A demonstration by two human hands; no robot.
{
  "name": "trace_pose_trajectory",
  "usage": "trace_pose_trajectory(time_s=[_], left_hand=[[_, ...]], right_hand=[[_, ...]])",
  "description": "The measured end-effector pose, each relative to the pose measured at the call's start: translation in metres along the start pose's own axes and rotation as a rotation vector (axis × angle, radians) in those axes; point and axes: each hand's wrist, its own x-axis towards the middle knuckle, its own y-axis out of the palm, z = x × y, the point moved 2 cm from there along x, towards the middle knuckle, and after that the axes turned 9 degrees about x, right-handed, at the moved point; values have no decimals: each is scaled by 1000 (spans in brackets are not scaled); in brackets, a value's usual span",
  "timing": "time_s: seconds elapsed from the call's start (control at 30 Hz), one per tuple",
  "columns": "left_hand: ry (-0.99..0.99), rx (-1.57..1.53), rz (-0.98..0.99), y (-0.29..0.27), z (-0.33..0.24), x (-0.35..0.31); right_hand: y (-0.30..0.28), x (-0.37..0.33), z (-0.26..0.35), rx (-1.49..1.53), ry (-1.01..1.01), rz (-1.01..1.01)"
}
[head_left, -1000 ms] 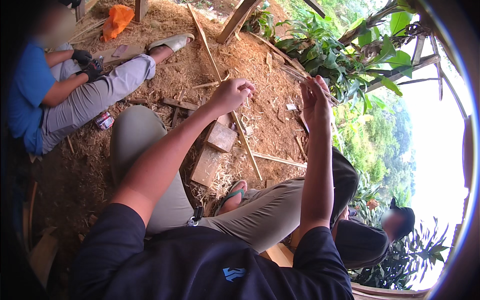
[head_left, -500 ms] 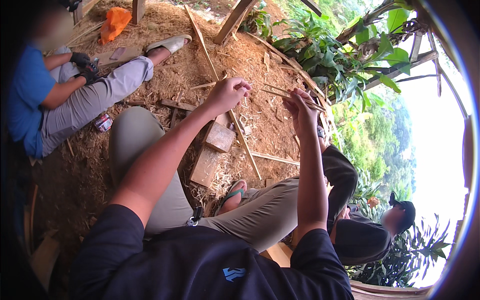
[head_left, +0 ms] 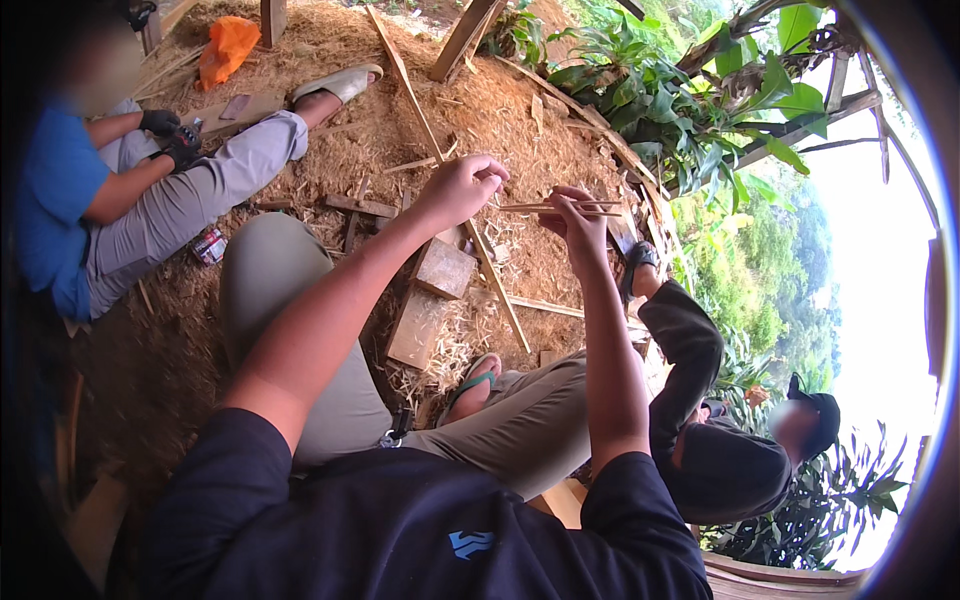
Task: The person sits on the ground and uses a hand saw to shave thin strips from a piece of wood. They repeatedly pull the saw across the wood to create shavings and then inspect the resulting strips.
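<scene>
My right hand (head_left: pixel 582 228) is closed around thin, pale wooden sticks (head_left: pixel 525 208), two by the look of it, held level and close together like chopsticks. Their left ends point toward my left hand (head_left: pixel 460 190) and stop a short gap from it. That hand is raised with its fingers curled in toward the thumb; whether anything small is pinched there is hidden. Both hands hang in the air above the ground, beyond my knees. Below them sits a squared wooden block (head_left: pixel 444 268) on a flat board (head_left: pixel 415 330).
Wood shavings cover the ground (head_left: pixel 330 150), where a long wooden strip (head_left: pixel 405 85) lies. At the left sits a person in a blue shirt (head_left: pixel 65 190) wearing dark gloves; at the right, a person in dark clothes (head_left: pixel 735 470). An orange bag (head_left: pixel 228 52) lies far left.
The sticks have swung from a slant to nearly level as my right hand moved slightly left and down. My left hand has shifted slightly right, its fingers still curled.
</scene>
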Motion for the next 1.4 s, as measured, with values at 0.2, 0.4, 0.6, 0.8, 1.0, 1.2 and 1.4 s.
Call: trace_pose_trajectory(time_s=[0.2, 0.4, 0.6, 0.8, 1.0, 1.2, 1.4], left_hand=[[-57, 10, 288, 23, -16, -15], [44, -361, 161, 51, -57, -36], [251, -623, -8, 27, -79, -17], [308, -645, -20, 18, -127, -9], [390, -1116, 186, 52, -107, 39], [469, -587, 13, 25, -157, 17], [577, -488, -15, 12, -192, -4]], right_hand=[[33, -11, 1, -65, 23, 47], [74, -13, -14, -330, -261, -161], [132, -22, 19, -25, -474, -120], [133, -28, 68, 123, -546, 30], [119, -27, 91, -26, -767, 58], [107, -26, 114, 25, -811, 48], [109, -29, 127, 72, -835, 59]])
